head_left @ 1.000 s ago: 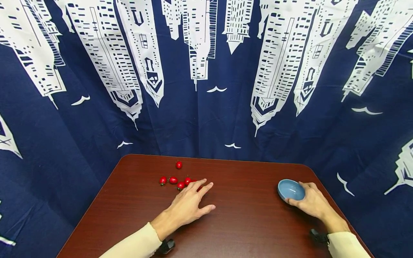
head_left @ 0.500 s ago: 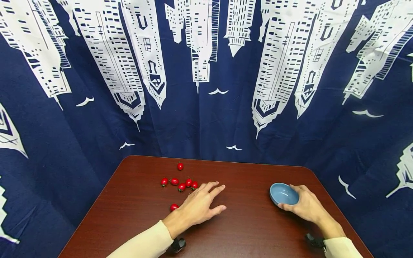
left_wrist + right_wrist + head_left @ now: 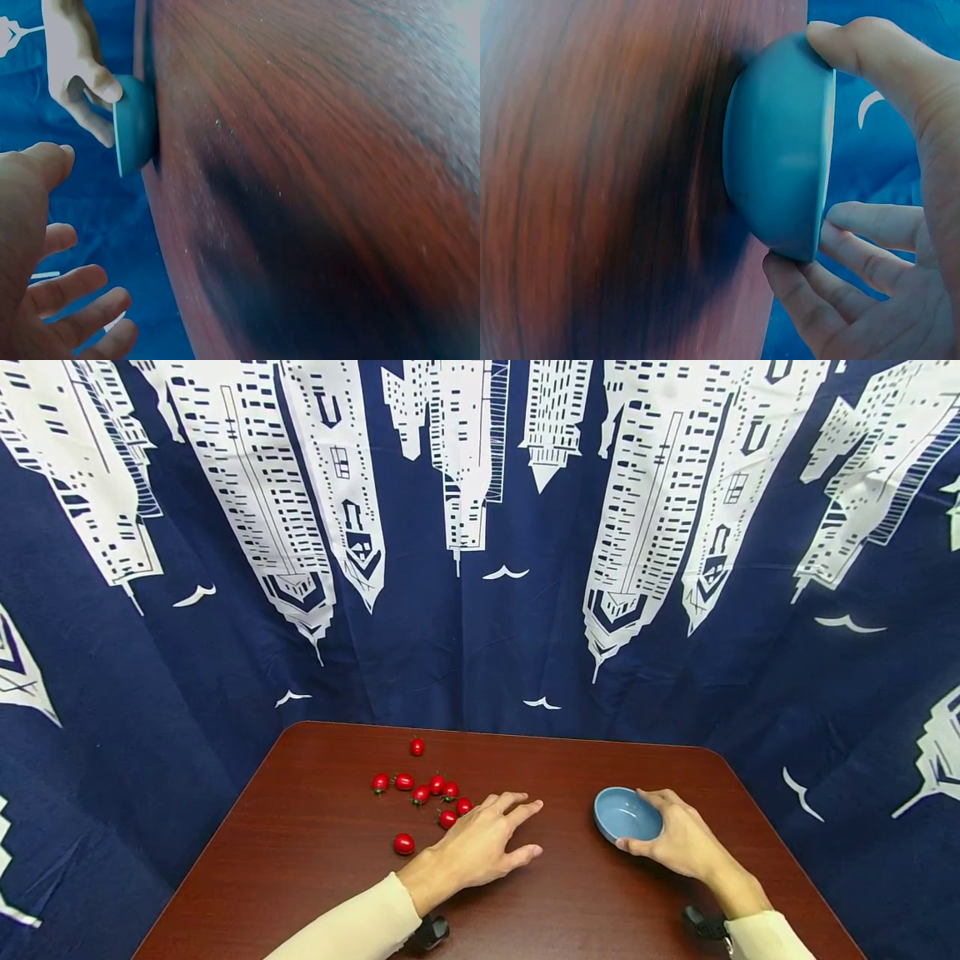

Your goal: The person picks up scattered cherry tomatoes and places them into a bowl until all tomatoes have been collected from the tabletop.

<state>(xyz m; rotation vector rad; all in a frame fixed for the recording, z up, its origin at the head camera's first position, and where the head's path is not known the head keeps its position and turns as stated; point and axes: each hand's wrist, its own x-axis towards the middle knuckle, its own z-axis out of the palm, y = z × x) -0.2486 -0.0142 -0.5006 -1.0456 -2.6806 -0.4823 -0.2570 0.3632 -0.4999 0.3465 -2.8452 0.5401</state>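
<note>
A small blue bowl [image 3: 628,817] is upright on the right half of the table. My right hand [image 3: 686,839] grips it by the rim, thumb on the near side and fingers round the far side; the right wrist view shows the bowl [image 3: 784,150] close over the wood. My left hand [image 3: 487,843] hovers over the middle of the table, fingers spread and holding nothing. Several red cherry tomatoes [image 3: 421,794] lie left of it, the nearest ones [image 3: 447,819] right beside its knuckles. In the left wrist view the left hand's fingers [image 3: 82,285] are stretched out.
The brown wooden table [image 3: 300,860] has rounded far corners. Behind it hangs a dark blue cloth [image 3: 420,652] printed with white buildings and birds. One tomato [image 3: 417,746] lies near the far edge, another [image 3: 404,844] close to the left wrist.
My right hand has moved the bowl leftward toward the middle of the table. My left hand has shifted right, uncovering several tomatoes that it hid.
</note>
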